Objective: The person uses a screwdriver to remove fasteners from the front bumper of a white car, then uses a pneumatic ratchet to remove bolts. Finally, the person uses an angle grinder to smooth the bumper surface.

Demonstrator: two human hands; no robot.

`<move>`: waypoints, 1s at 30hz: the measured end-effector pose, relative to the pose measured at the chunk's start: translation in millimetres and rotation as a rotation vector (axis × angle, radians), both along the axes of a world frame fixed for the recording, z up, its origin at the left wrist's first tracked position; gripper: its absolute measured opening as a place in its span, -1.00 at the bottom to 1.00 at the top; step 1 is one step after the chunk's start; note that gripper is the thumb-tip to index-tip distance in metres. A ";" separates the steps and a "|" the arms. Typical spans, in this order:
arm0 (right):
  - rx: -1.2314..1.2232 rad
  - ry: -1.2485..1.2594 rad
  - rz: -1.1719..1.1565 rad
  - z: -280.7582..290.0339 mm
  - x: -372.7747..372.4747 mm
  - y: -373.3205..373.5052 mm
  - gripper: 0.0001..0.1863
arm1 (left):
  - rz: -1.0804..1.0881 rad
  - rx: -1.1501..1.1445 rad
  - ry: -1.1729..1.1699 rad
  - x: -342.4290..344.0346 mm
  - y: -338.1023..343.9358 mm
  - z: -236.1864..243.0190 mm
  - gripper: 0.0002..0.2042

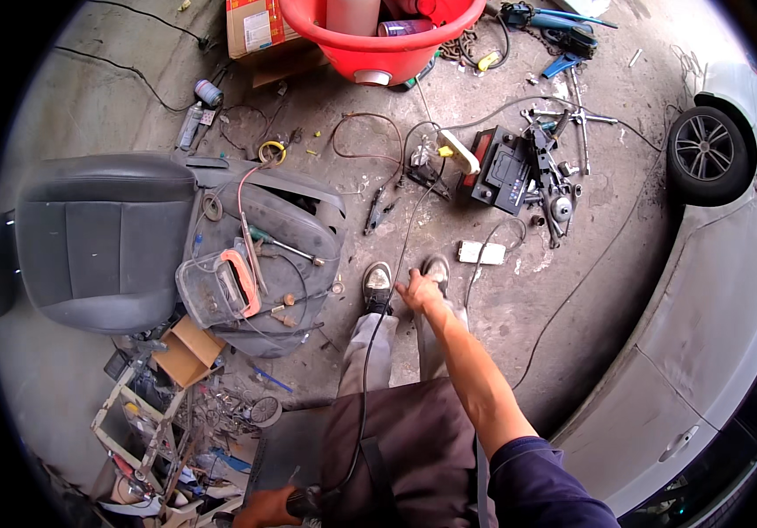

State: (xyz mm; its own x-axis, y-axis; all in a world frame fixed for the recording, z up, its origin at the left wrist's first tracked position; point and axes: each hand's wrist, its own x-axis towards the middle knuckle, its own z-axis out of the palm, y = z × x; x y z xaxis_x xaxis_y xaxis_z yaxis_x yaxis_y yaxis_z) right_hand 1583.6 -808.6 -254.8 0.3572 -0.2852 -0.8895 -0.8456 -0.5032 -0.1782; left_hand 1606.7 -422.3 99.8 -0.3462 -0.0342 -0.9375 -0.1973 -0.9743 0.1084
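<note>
My right hand reaches out above my shoes, its fingers apart and nothing seen in them. A thin black cord passes close beside its fingertips; whether they touch is unclear. My left hand is at the lower edge, partly cut off, closed around a dark corded tool whose kind I cannot make out. From there the cord rises across my dark apron and between my legs toward the car battery. Beside the battery lie a white and yellow object and several metal tools and parts.
A grey car seat lies left, bearing a clear case and a screwdriver. A red tub stands ahead, a cross-shaped wrench beyond the battery. A silver car borders the right. Clutter and a cardboard box fill lower left.
</note>
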 end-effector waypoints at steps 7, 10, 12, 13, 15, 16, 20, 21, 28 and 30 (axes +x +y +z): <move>0.493 0.110 -0.987 -53.5 -28.0 133.8 -0.49 | -0.022 -0.146 0.054 -44.1 39.7 24.2 -0.45; 0.546 -0.128 -1.573 -53.2 18.4 72.7 -0.76 | -0.029 0.022 0.081 -20.8 -28.1 54.0 -0.40; 0.422 -0.296 -1.616 -64.5 45.3 -28.5 -0.78 | -0.042 0.066 0.146 -10.2 -48.4 68.0 -0.37; 0.284 -0.368 -1.684 -55.3 63.4 -82.2 -0.77 | -0.012 0.057 0.109 -12.5 -44.7 69.3 -0.36; -0.245 -0.341 -1.254 -44.9 55.5 -177.6 -0.75 | 0.028 0.014 0.052 -12.3 -32.3 68.4 -0.35; -0.163 -0.463 -1.046 15.7 67.6 -184.3 -0.77 | 0.178 0.116 0.049 -8.7 -50.6 76.4 -0.38; -0.362 -0.852 -0.475 247.4 3.8 -146.5 -0.81 | 0.184 0.049 0.122 -8.0 -70.9 67.3 -0.42; -0.381 -0.666 -0.469 249.3 -38.7 -126.0 -0.81 | 0.251 -0.020 0.144 -13.8 -51.3 58.5 -0.42; 0.338 -0.388 -0.330 286.8 -81.4 -59.4 -0.75 | -0.192 -0.179 0.217 33.6 -56.4 15.6 -0.42; 0.323 -0.395 -0.284 265.5 -73.3 -56.6 -0.74 | -0.328 -0.220 0.193 41.4 -57.9 19.6 -0.40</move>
State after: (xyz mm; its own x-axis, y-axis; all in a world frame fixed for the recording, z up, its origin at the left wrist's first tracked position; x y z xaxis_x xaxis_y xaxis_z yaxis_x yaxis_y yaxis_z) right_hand 1510.3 -865.2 10.7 0.6284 -0.1543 -0.7624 -0.7778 -0.1344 -0.6140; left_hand 1648.1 -480.3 119.4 -0.5400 -0.0853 -0.8373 -0.4479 -0.8132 0.3717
